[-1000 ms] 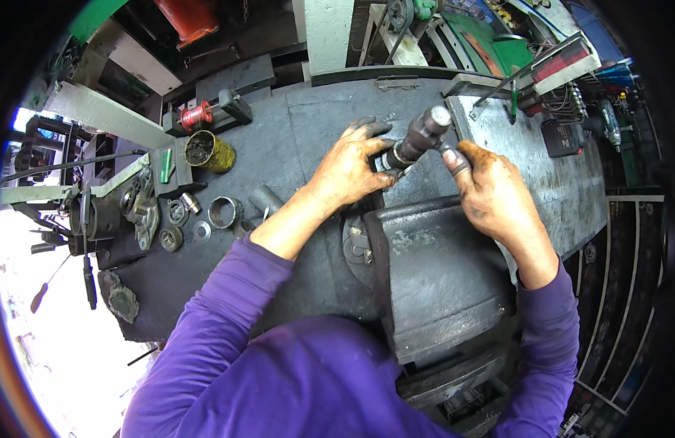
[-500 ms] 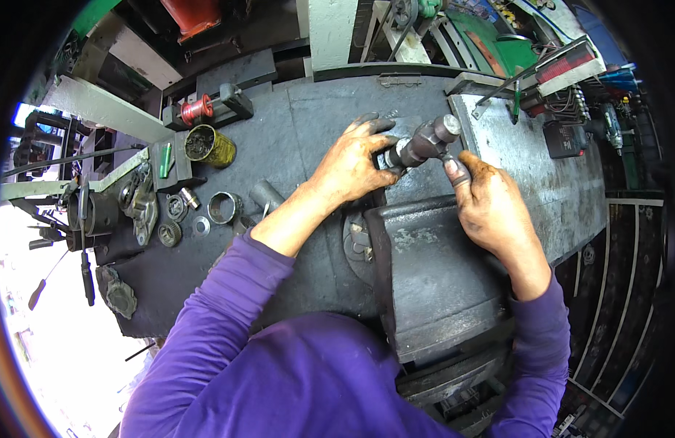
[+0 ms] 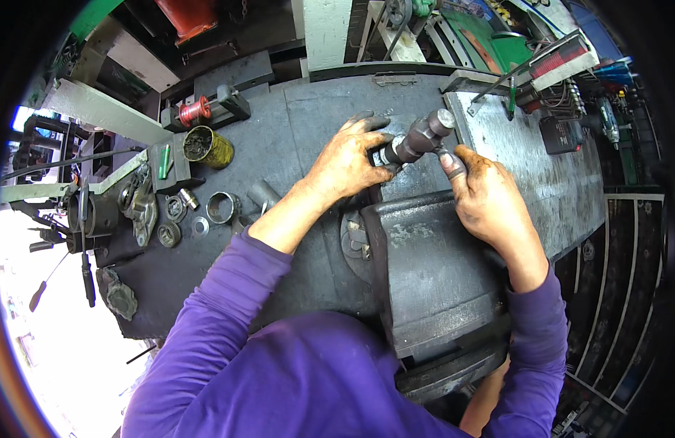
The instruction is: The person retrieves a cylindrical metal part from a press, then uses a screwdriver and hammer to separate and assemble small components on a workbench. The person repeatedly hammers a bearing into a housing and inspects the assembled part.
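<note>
My right hand [image 3: 492, 198] is wrapped round the short visible part of a hammer's handle, thumb on top. The dark hammer head [image 3: 423, 137] has a round bright face and points up and away to the right. Its lower end meets a round metal piece with a shiny collar [image 3: 385, 155]. Around that piece curl the blackened fingers of my left hand [image 3: 352, 157], which hides most of it. Just below both hands stands a large dark bench vise [image 3: 443, 259].
Bearing-like rings [image 3: 222, 208], a metal housing [image 3: 143, 208] and a yellow can of dark grease [image 3: 207, 147] lie left on the dark bench [image 3: 301, 109]. A red wire spool [image 3: 194, 111] sits behind. At right are a metal plate [image 3: 545, 193] and a black battery-like block [image 3: 561, 135].
The hammer and both hands keep nearly the same pose, and the whole view has shifted slightly. A patch of bare skin now shows below the vise, beside my right sleeve.
</note>
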Demonstrator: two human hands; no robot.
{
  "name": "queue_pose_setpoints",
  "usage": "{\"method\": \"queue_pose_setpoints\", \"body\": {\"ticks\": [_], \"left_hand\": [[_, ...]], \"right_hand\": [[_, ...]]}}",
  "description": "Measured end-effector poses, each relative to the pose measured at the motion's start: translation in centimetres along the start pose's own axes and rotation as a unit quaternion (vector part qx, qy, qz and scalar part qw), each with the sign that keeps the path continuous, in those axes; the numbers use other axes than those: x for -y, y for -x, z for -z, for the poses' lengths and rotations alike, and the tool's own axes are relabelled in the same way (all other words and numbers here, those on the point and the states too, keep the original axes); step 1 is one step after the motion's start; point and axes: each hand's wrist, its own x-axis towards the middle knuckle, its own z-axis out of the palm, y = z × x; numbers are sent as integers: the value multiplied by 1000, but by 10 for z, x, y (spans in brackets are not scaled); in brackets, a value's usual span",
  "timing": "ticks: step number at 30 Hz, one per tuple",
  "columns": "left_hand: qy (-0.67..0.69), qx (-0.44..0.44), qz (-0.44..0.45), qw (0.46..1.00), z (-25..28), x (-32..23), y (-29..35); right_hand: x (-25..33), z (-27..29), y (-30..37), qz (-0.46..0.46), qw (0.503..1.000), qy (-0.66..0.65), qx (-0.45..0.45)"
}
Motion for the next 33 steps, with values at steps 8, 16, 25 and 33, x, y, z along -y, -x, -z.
{"method": "queue_pose_setpoints", "body": {"ticks": [8, 16, 25, 33], "left_hand": [[17, -39, 4, 999, -5, -8, -3], [173, -267, 39, 947, 62, 43, 4], [-342, 113, 239, 902, 33, 71, 59], [-20, 2, 7, 1000, 20, -9, 7]], "right_hand": [[-8, 0, 10, -27, 993, -96, -60], [-41, -28, -14, -70, 984, -103, -129], [-47, -33, -19, -97, 984, -111, -102], [-47, -34, -19, -80, 984, -117, -106]]}}
